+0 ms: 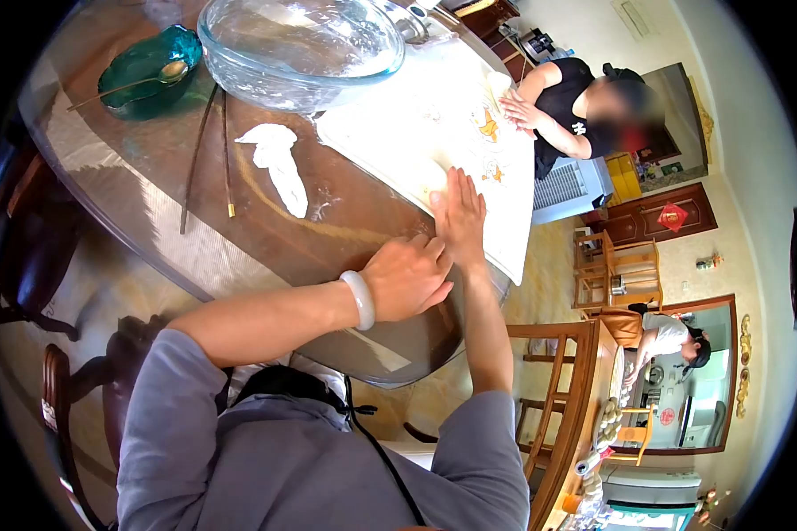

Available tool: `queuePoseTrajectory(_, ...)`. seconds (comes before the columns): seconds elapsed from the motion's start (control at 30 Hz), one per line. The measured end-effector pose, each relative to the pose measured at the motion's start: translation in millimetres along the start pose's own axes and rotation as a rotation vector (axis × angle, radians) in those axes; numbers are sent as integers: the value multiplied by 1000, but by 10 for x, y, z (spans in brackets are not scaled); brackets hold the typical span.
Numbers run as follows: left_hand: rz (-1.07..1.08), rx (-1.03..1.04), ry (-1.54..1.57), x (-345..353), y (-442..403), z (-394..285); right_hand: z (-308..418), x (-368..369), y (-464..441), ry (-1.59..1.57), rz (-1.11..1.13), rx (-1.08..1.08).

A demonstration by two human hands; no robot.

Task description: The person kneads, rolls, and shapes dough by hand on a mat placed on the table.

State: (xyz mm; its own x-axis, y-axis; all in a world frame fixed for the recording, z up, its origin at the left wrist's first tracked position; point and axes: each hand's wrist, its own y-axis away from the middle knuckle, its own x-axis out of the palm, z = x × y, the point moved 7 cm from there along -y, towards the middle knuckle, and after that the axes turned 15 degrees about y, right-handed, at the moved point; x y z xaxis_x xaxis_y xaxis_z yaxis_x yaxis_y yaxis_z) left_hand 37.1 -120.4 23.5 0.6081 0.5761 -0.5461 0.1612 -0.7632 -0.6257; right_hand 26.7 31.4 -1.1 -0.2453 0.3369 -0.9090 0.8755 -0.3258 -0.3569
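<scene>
My right hand (460, 217) lies flat, fingers stretched out, at the near edge of a white mat (381, 146) printed with orange figures. Beside its fingertips is a pale rounded lump (429, 177), probably dough; glare blurs its outline. My left hand (407, 279), with a white bangle (359, 301) on the wrist, is curled against the base of my right hand. Its fingertips are partly hidden, so anything between them cannot be made out. A crumpled white cloth or tissue (279, 164) lies on the table left of the mat.
On the brown table (328, 239) stand a large glass bowl (297, 53) and a green dish (146, 75) with a spoon (173, 71). Two chopsticks (228, 159) lie nearby. Across the mat a co-worker's hands (522, 113) work. Another person (669, 341) bends over a second table.
</scene>
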Motion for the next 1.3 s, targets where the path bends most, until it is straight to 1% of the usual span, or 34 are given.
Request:
queuePoseTrajectory(0.07, -7, 4, -2, 6, -4, -9, 58, -40, 108, 0, -12, -32)
queuePoseTrajectory(0.17, 10, 0, 2, -4, -4, -58, -20, 32, 21, -32, -4, -12)
queuePoseTrajectory(0.23, 54, -4, 0, 17, 5, -69, -197, 230, -194, -15, 25, 40)
queuePoseTrajectory(0.27, 43, -3, 3, 21, 12, -64, -291, 330, -331, -9, 38, 68)
queuePoseTrajectory(0.37, 19, -7, 4, 1, 0, -12, -544, 604, -725, -73, 310, 215)
queuePoseTrajectory(0.47, 15, -29, 12, -34, -9, 28, -639, 650, -902, -38, 309, 270)
queuePoseTrajectory(0.57, 1, -28, 4, -63, -23, 47, -510, 523, -812, -60, 241, 206)
queuePoseTrajectory(0.6, -1, -27, 1, -59, -21, 43, -458, 474, -749, -34, 146, 172)
queuePoseTrajectory(0.7, 0, -21, 17, -18, -5, 26, -358, 279, -516, -123, 37, -19)
queuePoseTrajectory(0.73, 4, -15, 25, -9, -5, 29, -371, 182, -449, -224, 12, -5)
queuePoseTrajectory(0.83, -7, -35, 9, -92, -41, 45, -711, -40, -281, -425, -42, 265)
queuePoseTrajectory(0.87, 26, -103, 38, -110, -46, 72, -902, 1, -253, -388, -48, 342)
queuePoseTrajectory(0.97, 5, -197, 106, -89, -103, 228, -1246, 368, -9, -319, 28, 429)
queuePoseTrajectory(1.0, 1, -237, 135, -112, -161, 255, -1189, 363, 3, -294, 68, 384)
queuePoseTrajectory(1.03, 22, -252, 93, -121, -247, 278, -1115, 305, 16, -345, -29, 333)
queuePoseTrajectory(1.1, 55, -300, 26, -132, -475, 332, -1059, 237, 49, -359, 0, 361)
queuePoseTrajectory(1.13, 114, -349, -6, -145, -632, 381, -1041, 193, 70, -380, -45, 349)
queuePoseTrajectory(1.17, 100, -376, -27, -152, -792, 470, -1035, 163, 84, -400, -92, 337)
queuePoseTrajectory(1.2, 50, -361, -72, -160, -956, 556, -1032, 123, 76, -419, -142, 325)
queuePoseTrajectory(1.23, 62, -320, -148, -126, -1112, 661, -1028, 80, 45, -420, -145, 359)
queuePoseTrajectory(1.3, 13, -233, -213, 31, -1339, 914, -1023, 46, -32, -420, -154, 439)
